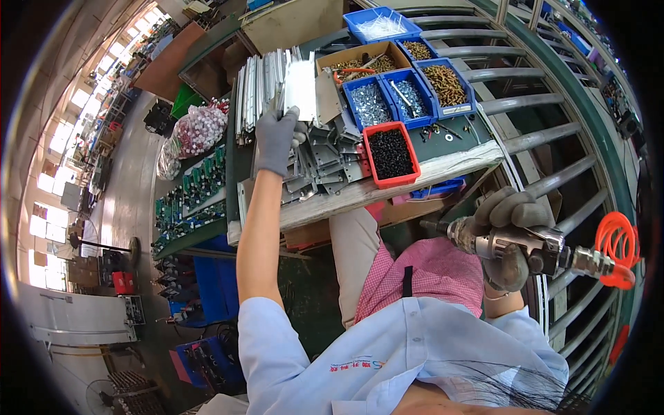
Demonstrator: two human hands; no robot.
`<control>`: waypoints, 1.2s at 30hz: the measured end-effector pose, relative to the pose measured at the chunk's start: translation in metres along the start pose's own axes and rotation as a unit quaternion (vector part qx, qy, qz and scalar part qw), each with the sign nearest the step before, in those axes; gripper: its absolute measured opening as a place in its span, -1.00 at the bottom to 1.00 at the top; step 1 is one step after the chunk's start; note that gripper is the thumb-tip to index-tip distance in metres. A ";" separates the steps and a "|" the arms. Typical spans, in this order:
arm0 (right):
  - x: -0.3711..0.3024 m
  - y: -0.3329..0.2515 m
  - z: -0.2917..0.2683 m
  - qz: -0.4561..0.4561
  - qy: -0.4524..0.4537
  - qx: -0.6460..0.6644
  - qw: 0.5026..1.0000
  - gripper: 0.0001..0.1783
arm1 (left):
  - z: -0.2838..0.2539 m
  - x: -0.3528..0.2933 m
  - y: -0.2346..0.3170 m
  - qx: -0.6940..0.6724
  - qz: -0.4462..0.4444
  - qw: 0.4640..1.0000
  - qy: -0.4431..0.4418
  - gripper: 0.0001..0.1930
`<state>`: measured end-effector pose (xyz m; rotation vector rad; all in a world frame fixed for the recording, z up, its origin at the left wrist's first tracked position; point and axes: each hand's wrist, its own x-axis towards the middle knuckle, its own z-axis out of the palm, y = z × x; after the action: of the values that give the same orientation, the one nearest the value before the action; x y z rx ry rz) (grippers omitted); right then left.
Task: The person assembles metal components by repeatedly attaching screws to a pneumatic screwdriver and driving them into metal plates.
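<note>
My left hand (278,138), in a grey glove, reaches over the workbench with its fingers curled at the lower end of a bright, flat metal plate (301,86). Long metal strips (259,86) stand stacked just left of that plate. Loose metal brackets (325,155) lie in a heap to the right of the hand. Off to the right, my gloved right hand (510,238) is wrapped round a pneumatic screwdriver (543,245), its bit pointing left. A coiled orange air hose (618,242) runs from the tool's rear end.
A red bin of black screws (391,153) sits at the bench's front edge (443,168). Behind it are blue bins of silver screws (368,102) and brass-coloured fasteners (444,84). A roller conveyor (546,142) runs along the right. Green circuit boards (200,183) stand at left.
</note>
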<state>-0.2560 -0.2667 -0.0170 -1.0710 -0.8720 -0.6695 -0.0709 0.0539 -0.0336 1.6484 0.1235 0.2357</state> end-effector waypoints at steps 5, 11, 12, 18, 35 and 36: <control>-0.022 -0.020 -0.010 0.132 0.152 -0.062 0.977 -0.52 | 0.003 0.022 -0.004 0.503 0.046 0.862 -0.047 -0.51; -0.035 -0.017 -0.024 0.125 0.174 -0.077 0.974 -0.55 | -0.007 0.029 0.016 0.668 0.175 0.723 -0.009 -0.49; -0.036 -0.020 -0.025 0.130 0.183 -0.072 0.972 -0.54 | -0.022 0.031 0.021 0.608 0.209 0.766 -0.005 -0.55; -0.063 -0.023 -0.064 0.087 0.247 -0.088 0.961 -0.47 | -0.147 0.006 -0.016 0.759 -0.062 0.648 -0.006 -0.54; -0.061 -0.005 -0.057 0.140 0.211 -0.077 0.964 -0.48 | -0.178 -0.043 -0.067 0.779 -0.094 0.619 -0.041 -0.76; -0.063 -0.006 -0.060 0.141 0.218 -0.079 0.962 -0.49 | -0.171 -0.045 -0.073 0.779 -0.093 0.618 -0.042 -0.76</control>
<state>-0.2762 -0.3211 -0.0817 -1.1058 -0.2815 -0.7048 -0.1491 0.2171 -0.0961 3.3782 0.5371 -0.2460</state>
